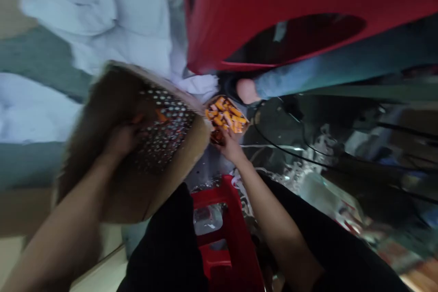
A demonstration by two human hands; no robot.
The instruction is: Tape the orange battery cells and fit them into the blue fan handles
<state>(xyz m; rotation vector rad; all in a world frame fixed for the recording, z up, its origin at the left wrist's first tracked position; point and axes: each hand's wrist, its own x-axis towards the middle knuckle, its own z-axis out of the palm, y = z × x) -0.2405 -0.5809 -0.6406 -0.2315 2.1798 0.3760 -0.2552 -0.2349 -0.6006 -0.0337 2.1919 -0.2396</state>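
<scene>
My left hand reaches down inside a large cardboard box. Many small shiny round pieces lie in that box, with an orange piece among them. Another bit of orange shows near the left fingertips, but blur hides whether they grip it. Beside the large box, a smaller open carton is filled with orange pieces. At its near edge is my right hand, fingers curled at a dark reddish spot; what they grip is unclear.
A big red plastic piece stands at the top, with another person's leg in jeans below it. White cloth or sacks lie upper left. A red stool is between my legs. Black cables and white scraps cross the floor at right.
</scene>
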